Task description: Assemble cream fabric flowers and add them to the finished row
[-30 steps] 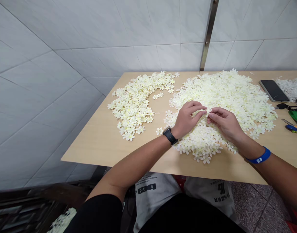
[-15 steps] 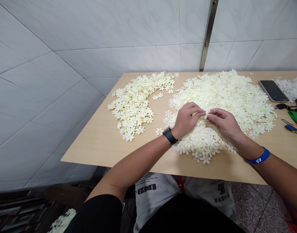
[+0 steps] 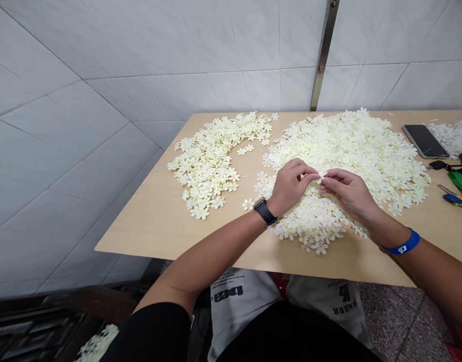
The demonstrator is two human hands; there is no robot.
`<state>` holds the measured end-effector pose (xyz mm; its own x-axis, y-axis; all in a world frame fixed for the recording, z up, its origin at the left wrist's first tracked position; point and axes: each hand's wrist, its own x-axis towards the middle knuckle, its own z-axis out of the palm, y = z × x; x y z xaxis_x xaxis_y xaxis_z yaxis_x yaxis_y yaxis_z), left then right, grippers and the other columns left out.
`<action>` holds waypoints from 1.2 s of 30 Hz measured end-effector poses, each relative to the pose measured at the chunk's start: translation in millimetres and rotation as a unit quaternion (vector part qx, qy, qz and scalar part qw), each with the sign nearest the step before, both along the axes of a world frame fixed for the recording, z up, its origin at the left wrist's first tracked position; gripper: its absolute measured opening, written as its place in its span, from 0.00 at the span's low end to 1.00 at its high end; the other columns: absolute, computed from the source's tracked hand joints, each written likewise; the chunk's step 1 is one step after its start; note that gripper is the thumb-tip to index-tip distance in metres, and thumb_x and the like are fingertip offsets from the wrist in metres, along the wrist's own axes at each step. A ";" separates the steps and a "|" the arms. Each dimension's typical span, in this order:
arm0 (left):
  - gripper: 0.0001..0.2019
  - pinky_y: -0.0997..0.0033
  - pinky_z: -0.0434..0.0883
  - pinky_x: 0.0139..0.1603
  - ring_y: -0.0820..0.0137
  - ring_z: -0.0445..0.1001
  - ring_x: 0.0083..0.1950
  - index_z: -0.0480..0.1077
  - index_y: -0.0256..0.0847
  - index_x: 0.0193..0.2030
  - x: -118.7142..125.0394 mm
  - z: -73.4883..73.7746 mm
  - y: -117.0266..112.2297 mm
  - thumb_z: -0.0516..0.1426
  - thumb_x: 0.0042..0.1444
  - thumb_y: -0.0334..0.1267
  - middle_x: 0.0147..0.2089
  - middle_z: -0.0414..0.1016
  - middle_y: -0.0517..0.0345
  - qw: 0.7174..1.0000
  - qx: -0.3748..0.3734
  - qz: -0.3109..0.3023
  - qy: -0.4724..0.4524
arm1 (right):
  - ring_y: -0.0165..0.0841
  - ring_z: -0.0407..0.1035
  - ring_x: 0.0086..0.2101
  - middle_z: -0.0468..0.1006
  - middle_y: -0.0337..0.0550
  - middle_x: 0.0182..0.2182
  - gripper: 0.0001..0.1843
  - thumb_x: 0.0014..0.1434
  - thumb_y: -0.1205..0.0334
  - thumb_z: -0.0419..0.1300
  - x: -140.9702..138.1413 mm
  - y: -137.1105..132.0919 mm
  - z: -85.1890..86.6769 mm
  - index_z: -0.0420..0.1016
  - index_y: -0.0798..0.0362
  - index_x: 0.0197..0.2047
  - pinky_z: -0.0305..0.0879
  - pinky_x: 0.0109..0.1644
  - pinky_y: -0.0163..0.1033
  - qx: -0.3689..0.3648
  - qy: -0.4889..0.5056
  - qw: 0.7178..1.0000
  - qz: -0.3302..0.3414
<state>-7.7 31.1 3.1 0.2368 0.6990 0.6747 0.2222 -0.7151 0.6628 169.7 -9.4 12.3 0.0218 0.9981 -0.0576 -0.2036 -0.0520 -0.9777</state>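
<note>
Above a large pile of pale yellow-white artificial flowers (image 3: 347,143), my two hands meet fingertip to fingertip. My left hand (image 3: 292,185), with a black watch on its wrist, is closed in a pinch on a small white flower (image 3: 320,178). From the other side, the thumb and forefinger of my right hand (image 3: 347,192) pinch the same flower, which the fingers mostly cover. A blue band circles my right wrist. To the left lies a second, curved heap of flowers (image 3: 208,166).
The tan board tabletop (image 3: 140,221) meets a tiled wall. At the right are a phone (image 3: 425,141), a heap of small white pieces (image 3: 453,137), scissors with coloured handles (image 3: 457,200) and a green object (image 3: 460,184). A single flower (image 3: 248,204) lies between the heaps.
Both hands stay almost in place, with only slight finger movement at the pinched flower. The heaps look the same.
</note>
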 end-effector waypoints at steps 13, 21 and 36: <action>0.06 0.70 0.69 0.38 0.72 0.70 0.37 0.73 0.40 0.36 0.6 -0.6 2.2 0.59 0.66 0.34 0.36 0.73 0.57 0.999 0.008 -0.033 0.004 | 0.29 0.74 0.28 0.80 0.37 0.26 0.22 0.38 0.49 0.81 -1.0 0.9 -1.4 0.82 0.50 0.32 0.75 0.37 0.37 -0.002 -0.001 1.000 -0.006; 0.04 0.70 0.69 0.37 0.69 0.72 0.45 0.69 0.41 0.40 -1.3 -2.2 6.1 0.55 0.69 0.35 0.42 0.75 0.53 0.999 -0.023 0.037 0.029 | 0.30 0.74 0.28 0.79 0.37 0.27 0.20 0.42 0.50 0.79 -0.1 0.3 -1.4 0.80 0.50 0.33 0.75 0.38 0.41 0.008 -0.013 1.000 -0.006; 0.05 0.65 0.73 0.47 0.68 0.76 0.45 0.78 0.41 0.36 0.7 -2.0 1.9 0.62 0.64 0.34 0.39 0.80 0.55 1.000 0.019 -0.007 0.013 | 0.30 0.73 0.28 0.78 0.37 0.26 0.21 0.42 0.47 0.79 -0.6 -0.1 -0.4 0.80 0.50 0.33 0.75 0.37 0.40 0.020 -0.008 1.000 0.002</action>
